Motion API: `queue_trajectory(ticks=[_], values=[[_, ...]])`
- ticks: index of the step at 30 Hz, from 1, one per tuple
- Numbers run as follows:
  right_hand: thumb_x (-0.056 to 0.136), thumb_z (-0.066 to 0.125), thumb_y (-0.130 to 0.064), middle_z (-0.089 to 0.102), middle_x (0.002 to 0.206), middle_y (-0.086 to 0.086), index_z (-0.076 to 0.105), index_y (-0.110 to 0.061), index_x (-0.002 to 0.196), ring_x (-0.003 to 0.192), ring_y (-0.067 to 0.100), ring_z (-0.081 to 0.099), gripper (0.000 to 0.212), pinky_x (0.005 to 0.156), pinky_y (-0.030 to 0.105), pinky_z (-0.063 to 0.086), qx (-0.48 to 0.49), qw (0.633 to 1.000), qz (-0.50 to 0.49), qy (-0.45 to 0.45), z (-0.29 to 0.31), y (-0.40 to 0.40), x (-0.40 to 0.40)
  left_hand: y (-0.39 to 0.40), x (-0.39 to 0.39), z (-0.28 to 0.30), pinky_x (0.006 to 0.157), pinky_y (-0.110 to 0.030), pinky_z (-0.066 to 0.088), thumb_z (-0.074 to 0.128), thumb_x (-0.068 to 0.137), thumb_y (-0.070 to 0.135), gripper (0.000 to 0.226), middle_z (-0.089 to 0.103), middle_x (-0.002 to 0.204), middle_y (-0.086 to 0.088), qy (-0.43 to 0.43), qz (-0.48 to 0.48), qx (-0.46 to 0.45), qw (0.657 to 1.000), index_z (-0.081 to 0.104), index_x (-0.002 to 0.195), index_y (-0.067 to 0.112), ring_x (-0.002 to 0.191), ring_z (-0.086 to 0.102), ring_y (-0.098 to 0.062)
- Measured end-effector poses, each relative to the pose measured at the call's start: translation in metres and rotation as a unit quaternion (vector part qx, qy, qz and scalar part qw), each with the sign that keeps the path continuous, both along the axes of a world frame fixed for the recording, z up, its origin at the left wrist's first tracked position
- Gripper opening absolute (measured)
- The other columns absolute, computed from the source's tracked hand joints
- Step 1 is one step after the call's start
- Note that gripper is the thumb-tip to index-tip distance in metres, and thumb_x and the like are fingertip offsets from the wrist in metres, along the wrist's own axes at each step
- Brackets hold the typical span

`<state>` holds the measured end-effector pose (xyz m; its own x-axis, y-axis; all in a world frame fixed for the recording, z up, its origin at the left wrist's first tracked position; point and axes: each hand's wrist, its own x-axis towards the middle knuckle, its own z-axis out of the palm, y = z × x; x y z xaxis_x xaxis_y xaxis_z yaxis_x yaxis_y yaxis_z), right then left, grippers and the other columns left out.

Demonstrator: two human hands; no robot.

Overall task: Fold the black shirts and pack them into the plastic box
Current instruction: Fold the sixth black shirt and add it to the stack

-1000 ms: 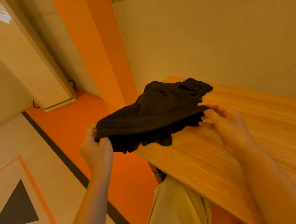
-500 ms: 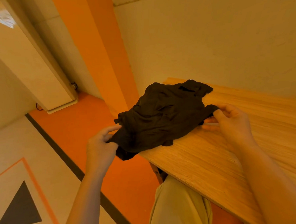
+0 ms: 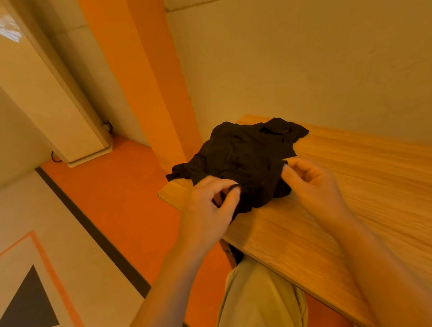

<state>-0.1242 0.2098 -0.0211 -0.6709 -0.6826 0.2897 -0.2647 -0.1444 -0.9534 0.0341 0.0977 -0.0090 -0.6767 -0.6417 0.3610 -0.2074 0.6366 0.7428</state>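
Black shirt (image 3: 245, 159): crumpled on the wooden table's (image 3: 363, 192) left corner, just ahead of you | left hand (image 3: 207, 209): pinching its near edge | right hand (image 3: 312, 182): pinching hem beside it | long axis: runs away toward wall | both hands equally near | plastic box: not visible

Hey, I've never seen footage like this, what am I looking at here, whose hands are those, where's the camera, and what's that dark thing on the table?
There is no machine here. The camera sits on a person's head and looks forward and down, so you see their own two bare arms reaching out. The left hand and the right hand each pinch an edge of a crumpled black shirt. The shirt lies bunched on the corner of a wooden table, part of it hanging past the edge. Below is an orange and pale floor. No plastic box shows in this view.
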Motion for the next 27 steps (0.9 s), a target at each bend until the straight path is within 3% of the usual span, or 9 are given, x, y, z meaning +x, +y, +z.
queue_trajectory(ticks=[2,5,9,11,14,17,21,24,27], values=[[0.095,0.054,-0.015,0.068,0.085,0.012,0.069,-0.024,0.09,0.08,0.029,0.064,0.018,0.069,0.039,0.051,0.001,0.999,0.026,0.027,-0.004,-0.003,0.005,0.001,-0.009,-0.003,0.085,-0.013,0.035,0.07,0.086,0.026,0.008,0.055,0.119,0.013,-0.025,-0.033,-0.035,0.999,0.075,0.092,0.026,0.105,0.049,-0.004],[0.094,0.055,-0.014,0.068,0.081,0.009,0.069,-0.022,0.089,0.079,0.029,0.064,0.017,0.068,0.039,0.053,-0.005,0.998,0.05,0.037,-0.006,-0.005,0.008,0.005,-0.02,-0.011,0.108,-0.036,0.024,0.066,0.084,0.041,0.011,0.048,0.134,0.024,-0.08,-0.101,-0.077,0.989,0.074,0.091,0.037,0.129,0.036,-0.001],[0.089,0.062,-0.012,0.069,0.079,0.0,0.068,-0.026,0.089,0.076,0.013,0.066,0.015,0.067,0.022,0.053,-0.015,0.998,0.022,0.059,-0.005,-0.004,0.007,0.009,-0.025,-0.016,0.09,-0.05,0.041,0.055,0.087,0.048,0.023,0.068,0.089,0.021,-0.007,-0.05,-0.041,0.998,0.072,0.087,0.033,0.094,0.061,0.0],[0.088,0.063,-0.009,0.069,0.085,-0.008,0.066,-0.03,0.093,0.08,0.003,0.065,0.021,0.07,0.016,0.052,-0.02,0.997,-0.023,0.073,-0.005,-0.003,0.002,0.005,-0.022,-0.017,0.084,-0.051,0.048,0.056,0.087,0.045,0.023,0.07,0.089,0.017,0.05,-0.025,0.0,0.998,0.074,0.088,0.031,0.087,0.065,-0.003],[0.088,0.063,-0.009,0.063,0.097,-0.019,0.064,-0.027,0.104,0.09,-0.008,0.06,0.024,0.076,0.006,0.046,-0.018,0.983,-0.08,0.163,-0.005,0.0,-0.001,0.004,-0.014,-0.013,0.093,-0.052,0.046,0.056,0.085,0.046,0.018,0.068,0.101,0.024,0.075,0.002,0.004,0.997,0.071,0.092,0.039,0.098,0.063,0.001],[0.088,0.063,-0.008,0.061,0.101,-0.017,0.064,-0.022,0.111,0.093,-0.006,0.058,0.027,0.08,0.004,0.044,-0.008,0.964,-0.094,0.249,-0.008,0.0,-0.003,0.003,-0.007,-0.007,0.097,-0.036,0.047,0.064,0.088,0.033,0.012,0.068,0.1,0.025,0.109,0.023,-0.016,0.994,0.069,0.095,0.041,0.103,0.061,0.005],[0.087,0.064,-0.008,0.059,0.097,-0.01,0.067,-0.019,0.107,0.088,0.001,0.057,0.022,0.074,0.008,0.045,0.061,0.953,-0.102,0.278,-0.017,-0.002,-0.01,-0.001,0.002,0.001,0.09,-0.015,0.047,0.065,0.089,0.019,0.024,0.067,0.1,0.032,0.188,0.071,0.0,0.98,0.067,0.096,0.042,0.103,0.061,0.006],[0.086,0.066,-0.009,0.058,0.094,-0.013,0.065,-0.025,0.096,0.085,0.002,0.058,0.019,0.072,0.009,0.046,0.085,0.963,-0.107,0.232,-0.019,-0.001,-0.016,-0.005,0.008,0.008,0.082,-0.008,0.044,0.063,0.09,0.008,0.031,0.066,0.093,0.036,0.227,0.083,0.002,0.97,0.066,0.093,0.039,0.097,0.06,0.01],[0.081,0.071,-0.026,0.06,0.102,-0.013,0.063,-0.029,0.109,0.093,0.002,0.058,0.029,0.078,0.018,0.051,0.067,0.985,-0.052,0.147,-0.012,-0.001,-0.007,-0.006,0.011,0.012,0.08,-0.008,0.044,0.062,0.09,0.005,0.032,0.066,0.091,0.035,0.217,0.059,0.015,0.974,0.066,0.092,0.037,0.096,0.06,0.01]])
